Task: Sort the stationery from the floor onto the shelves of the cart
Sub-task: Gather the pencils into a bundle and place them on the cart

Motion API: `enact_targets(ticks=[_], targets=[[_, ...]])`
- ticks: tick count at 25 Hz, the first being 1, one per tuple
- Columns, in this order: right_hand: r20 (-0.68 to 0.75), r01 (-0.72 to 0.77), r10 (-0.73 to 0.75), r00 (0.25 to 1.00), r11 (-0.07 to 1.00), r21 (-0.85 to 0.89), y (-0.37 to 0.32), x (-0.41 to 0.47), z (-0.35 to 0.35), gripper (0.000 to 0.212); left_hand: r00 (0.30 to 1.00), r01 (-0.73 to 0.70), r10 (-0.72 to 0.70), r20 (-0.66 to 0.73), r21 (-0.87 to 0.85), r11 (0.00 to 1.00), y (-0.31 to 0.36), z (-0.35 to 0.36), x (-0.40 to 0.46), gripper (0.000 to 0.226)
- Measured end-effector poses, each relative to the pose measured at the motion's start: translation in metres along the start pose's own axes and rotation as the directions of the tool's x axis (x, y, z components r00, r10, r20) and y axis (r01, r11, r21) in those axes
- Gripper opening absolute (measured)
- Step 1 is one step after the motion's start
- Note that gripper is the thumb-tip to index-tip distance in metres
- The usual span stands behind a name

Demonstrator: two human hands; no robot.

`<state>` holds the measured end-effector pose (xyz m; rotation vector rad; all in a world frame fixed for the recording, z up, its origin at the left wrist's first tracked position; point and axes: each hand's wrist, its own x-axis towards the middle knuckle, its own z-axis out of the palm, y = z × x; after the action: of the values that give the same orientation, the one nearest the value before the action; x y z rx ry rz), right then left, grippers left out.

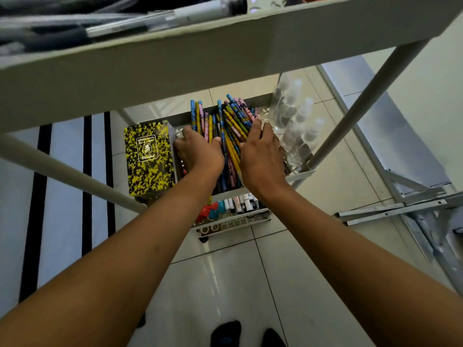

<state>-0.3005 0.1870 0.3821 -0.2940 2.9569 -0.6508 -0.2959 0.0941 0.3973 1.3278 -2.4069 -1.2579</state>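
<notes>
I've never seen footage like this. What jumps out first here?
The bright heap of patterned pencils on the cart's middle shelf, with the left hand and right hand pressed against its two sides. Left of them stands a yellow-and-black speckled notebook, and to the right lie clear bottles.

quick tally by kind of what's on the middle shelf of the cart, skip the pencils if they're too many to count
Yellow-and-black notepads: 1 shows; any beneath it are hidden
Clear bottles: 4 or so, blurred
Pencil bundle: 1, pencils too many to count
Total: about 6
</notes>
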Motion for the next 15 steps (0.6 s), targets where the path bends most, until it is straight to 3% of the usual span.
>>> enact_targets(ticks=[5, 9, 15], targets=[[-0.009, 0.034, -0.034, 0.999, 0.999, 0.013, 0.0, -0.007, -0.004, 0.057, 0.997, -0.067, 0.068, 0.021, -0.055, 0.996, -0.008, -0.001, -0.005, 0.068], [-0.103, 0.158, -0.169, 0.98, 0.982, -0.099, -0.014, -0.024, -0.013, 0.041, 0.996, -0.087, 0.09, 0.017, -0.124, 0.988, -0.013, -0.001, 0.008, 0.059], [0.127, 0.169, -0.178, 0.976, 0.982, 0.082, -0.03, -0.041, -0.018, 0.032, 0.984, 0.098, -0.037, 0.174, -0.357, 0.929, -0.014, -0.01, 0.02, 0.045]])
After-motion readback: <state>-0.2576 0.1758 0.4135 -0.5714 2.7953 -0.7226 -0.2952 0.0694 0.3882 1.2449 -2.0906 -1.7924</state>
